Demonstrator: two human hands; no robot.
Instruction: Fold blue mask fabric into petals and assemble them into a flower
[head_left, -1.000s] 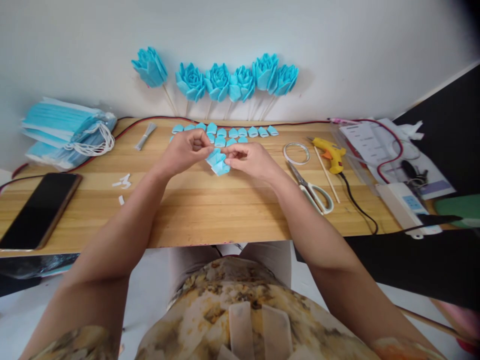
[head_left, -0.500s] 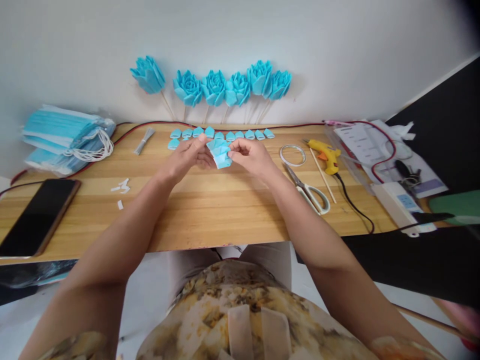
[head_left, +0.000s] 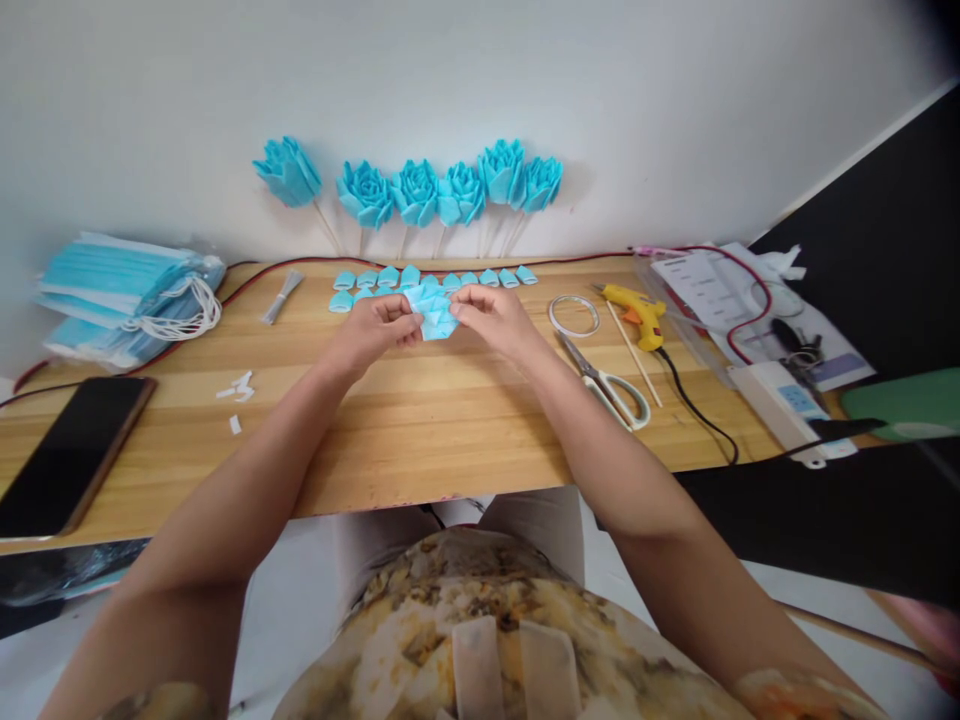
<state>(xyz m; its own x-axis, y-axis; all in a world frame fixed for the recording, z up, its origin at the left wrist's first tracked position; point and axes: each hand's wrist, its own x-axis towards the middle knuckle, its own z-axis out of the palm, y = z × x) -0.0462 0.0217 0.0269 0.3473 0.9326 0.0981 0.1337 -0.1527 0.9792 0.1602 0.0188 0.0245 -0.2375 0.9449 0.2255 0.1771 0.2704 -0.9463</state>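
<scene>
Between my hands is a creased piece of light-blue mask fabric [head_left: 433, 314], held just above the table. My left hand [head_left: 381, 328] pinches its left edge between thumb and fingers. On the opposite edge, the fingers of my right hand [head_left: 489, 315] are closed in a pinch. Right behind it lie rows of small folded blue petals [head_left: 388, 277], partly hidden by my hands and the fabric. Against the wall lean several blue fabric flowers [head_left: 415, 192] on thin sticks.
To the left are a stack of blue face masks [head_left: 112, 285], a bundle of wires [head_left: 282, 297], white scraps [head_left: 238, 388] and a phone [head_left: 71, 455]. On the right lie a tape roll [head_left: 574, 315], scissors [head_left: 600, 380], a stick [head_left: 634, 353], a yellow glue gun [head_left: 637, 315] and a power strip [head_left: 787, 405].
The fabric has been spread flatter and wider between my hands. My left hand has turned, its thumb now lying over the fabric's left edge. The whole view has shifted slightly.
</scene>
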